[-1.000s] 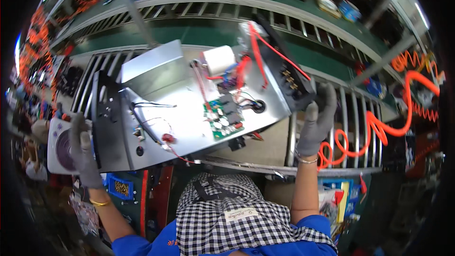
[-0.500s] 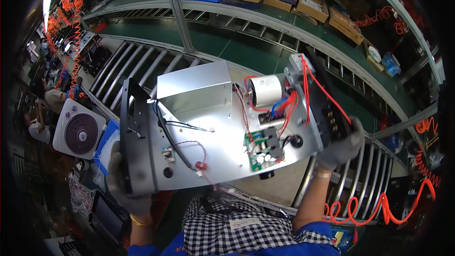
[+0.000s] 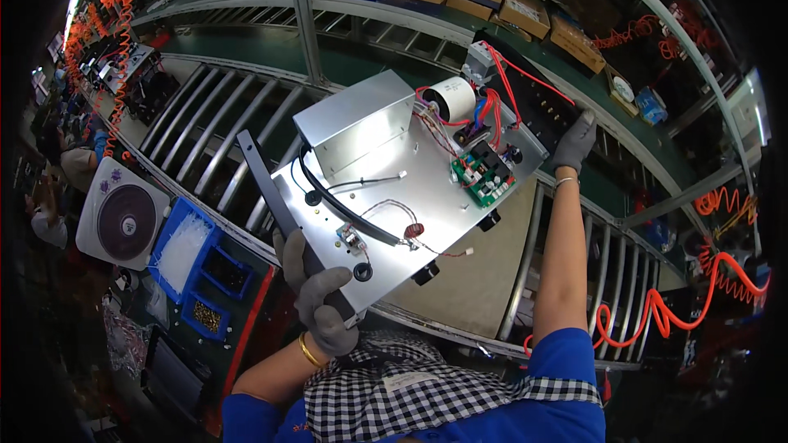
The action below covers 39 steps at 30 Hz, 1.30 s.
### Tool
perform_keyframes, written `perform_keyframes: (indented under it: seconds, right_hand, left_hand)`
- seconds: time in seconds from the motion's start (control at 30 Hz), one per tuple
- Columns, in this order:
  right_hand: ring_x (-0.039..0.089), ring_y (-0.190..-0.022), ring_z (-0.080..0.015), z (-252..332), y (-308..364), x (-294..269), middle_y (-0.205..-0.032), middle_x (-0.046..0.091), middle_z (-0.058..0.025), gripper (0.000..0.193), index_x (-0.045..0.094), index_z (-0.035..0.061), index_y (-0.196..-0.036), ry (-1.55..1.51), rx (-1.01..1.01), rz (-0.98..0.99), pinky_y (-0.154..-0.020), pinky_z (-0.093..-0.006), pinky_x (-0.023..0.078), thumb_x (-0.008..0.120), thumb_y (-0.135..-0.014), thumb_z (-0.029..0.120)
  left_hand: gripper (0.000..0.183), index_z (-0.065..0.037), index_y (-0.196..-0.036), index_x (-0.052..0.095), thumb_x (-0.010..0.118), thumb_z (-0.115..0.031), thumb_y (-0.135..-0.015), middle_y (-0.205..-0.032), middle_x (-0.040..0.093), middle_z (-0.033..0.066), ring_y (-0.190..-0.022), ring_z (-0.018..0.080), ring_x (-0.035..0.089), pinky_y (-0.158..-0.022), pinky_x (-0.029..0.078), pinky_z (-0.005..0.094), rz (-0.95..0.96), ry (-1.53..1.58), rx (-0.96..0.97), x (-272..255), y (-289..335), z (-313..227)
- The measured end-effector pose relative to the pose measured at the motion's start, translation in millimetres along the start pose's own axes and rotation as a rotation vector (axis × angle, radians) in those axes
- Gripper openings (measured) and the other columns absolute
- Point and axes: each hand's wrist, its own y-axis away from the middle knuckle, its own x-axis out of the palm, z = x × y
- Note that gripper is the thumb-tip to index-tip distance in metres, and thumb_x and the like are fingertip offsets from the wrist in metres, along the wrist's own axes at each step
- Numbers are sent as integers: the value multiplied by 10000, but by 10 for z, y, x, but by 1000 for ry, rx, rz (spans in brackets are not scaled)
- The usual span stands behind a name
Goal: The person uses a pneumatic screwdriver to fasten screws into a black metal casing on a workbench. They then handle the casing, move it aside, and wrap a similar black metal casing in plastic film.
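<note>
Tilted in front of me is an open sheet-metal chassis (image 3: 382, 197) with black end panels. It carries a raised metal box (image 3: 361, 127), a white cylindrical capacitor (image 3: 451, 101), a green circuit board (image 3: 488, 184), red wires and a black cable (image 3: 353, 217). My left hand (image 3: 316, 291), in a grey glove, is closed around its near left corner. My right hand (image 3: 574, 143), gloved as well, grips the black panel (image 3: 538, 102) at the far right end. Part of its fingers is hidden behind that panel.
Beneath the chassis runs a roller conveyor (image 3: 222, 135) with a beige board (image 3: 484, 295) on it. At left are a white fan unit (image 3: 123, 213) and blue parts bins (image 3: 185, 246). Cartons (image 3: 521, 12) line the far shelf. A metal post (image 3: 304, 25) and coiled orange hose (image 3: 657, 303) stand nearby.
The chassis has turned counterclockwise, its right end swinging up and away from me. My right hand has gone farther out with it; my left hand now shows at the near left corner.
</note>
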Motion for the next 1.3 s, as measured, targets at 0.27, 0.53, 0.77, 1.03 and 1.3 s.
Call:
perform_keyframes:
  seconds: [0.27, 0.53, 0.77, 1.03, 1.3]
  right_hand:
    - [555, -1186, -375, 234, 3, -55, -1237, 615, -243, 646, 576, -23, -1268, 273, 203, 53, -1005, -384, 409, 359, -1006, 526]
    - [551, -1187, -374, 224, -19, -99, -1255, 611, -229, 637, 573, -17, -1277, 310, 308, 1, -1014, -376, 403, 348, -1009, 515]
    - [597, -1097, -270, -101, -92, -66, -1185, 642, -173, 474, 572, -46, -1234, 318, 388, 27, -929, -341, 453, 320, -1062, 317]
    - [588, -1158, -227, 58, -209, -428, -1325, 575, -112, 548, 486, 9, -1388, 56, 722, -22, -999, -341, 464, 344, -1035, 405]
    - [580, -1180, -318, 78, -206, -891, -1352, 543, -198, 890, 177, -34, -1496, 1208, 208, 422, -965, -433, 492, 710, -837, 240]
  left_hand:
    - [441, -124, -1100, 559, 225, -403, -1032, -1465, 356, 220, -1418, 405, 254, -1171, 141, 559, 139, -7, 114, -218, 6, 178]
    - [399, -84, -1313, 444, 409, -336, -1005, -1435, 398, 215, -1351, 447, 365, -1113, 295, 570, 301, -59, 226, -826, -444, 923]
    - [372, -69, -1190, 548, 545, -338, -933, -1346, 461, 278, -1248, 422, 480, -1083, 331, 580, 161, -30, 49, -696, -714, 1651]
    - [473, -347, -1377, 421, 574, -335, -930, -1413, 416, 48, -1357, 340, 378, -1035, 393, 616, 152, 226, 71, -422, -149, 1930]
    - [520, -465, -1410, 407, 557, -278, -947, -1580, 238, -85, -1472, 255, 208, -1120, 335, 518, -99, 227, 142, -155, -648, 1918]
